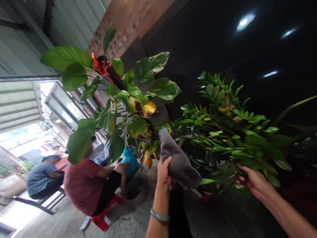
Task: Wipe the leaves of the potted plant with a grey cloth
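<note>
My left hand [163,173], a bracelet on its wrist, is closed on a grey cloth [177,158] that drapes over the hand and reaches up toward the leaves. My right hand [252,180] has its fingers curled under the stems of a bushy plant with small glossy green leaves [223,129]. To the left of the cloth stands a second plant with big broad leaves [116,109], some of them yellow and brown, with a red ribbon [100,66] tied near its top.
Two people sit at the left: one in a red shirt [85,185] on a red plastic stool [104,218], one in blue [41,180] behind. A blue object [131,162] lies under the big leaves. A dark wall is behind the plants; the floor is concrete.
</note>
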Action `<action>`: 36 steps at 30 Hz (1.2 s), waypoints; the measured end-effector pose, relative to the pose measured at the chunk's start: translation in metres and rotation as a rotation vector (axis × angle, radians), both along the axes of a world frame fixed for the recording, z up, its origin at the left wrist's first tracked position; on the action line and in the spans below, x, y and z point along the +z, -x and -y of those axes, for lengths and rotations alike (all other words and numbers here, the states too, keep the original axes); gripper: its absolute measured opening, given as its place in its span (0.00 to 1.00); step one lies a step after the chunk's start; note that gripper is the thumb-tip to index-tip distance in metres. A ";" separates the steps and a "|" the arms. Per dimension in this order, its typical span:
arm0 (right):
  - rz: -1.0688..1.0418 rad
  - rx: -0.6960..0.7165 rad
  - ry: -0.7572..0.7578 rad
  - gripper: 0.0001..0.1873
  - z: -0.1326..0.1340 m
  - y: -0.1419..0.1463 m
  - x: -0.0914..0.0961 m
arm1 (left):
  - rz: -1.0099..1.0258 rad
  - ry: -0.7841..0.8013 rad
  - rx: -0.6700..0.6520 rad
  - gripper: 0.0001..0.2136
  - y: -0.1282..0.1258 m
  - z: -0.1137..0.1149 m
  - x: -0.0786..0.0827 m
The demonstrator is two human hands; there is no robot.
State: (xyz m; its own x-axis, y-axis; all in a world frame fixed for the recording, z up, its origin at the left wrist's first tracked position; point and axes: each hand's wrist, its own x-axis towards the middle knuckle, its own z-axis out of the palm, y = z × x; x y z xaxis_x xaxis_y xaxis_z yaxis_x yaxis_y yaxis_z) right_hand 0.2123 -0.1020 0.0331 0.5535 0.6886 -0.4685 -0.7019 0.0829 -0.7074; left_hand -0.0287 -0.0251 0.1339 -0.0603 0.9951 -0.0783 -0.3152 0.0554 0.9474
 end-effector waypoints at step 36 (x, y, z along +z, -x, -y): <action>0.020 -0.005 0.053 0.10 -0.001 -0.003 -0.006 | -0.388 0.075 -0.758 0.14 -0.058 0.007 -0.023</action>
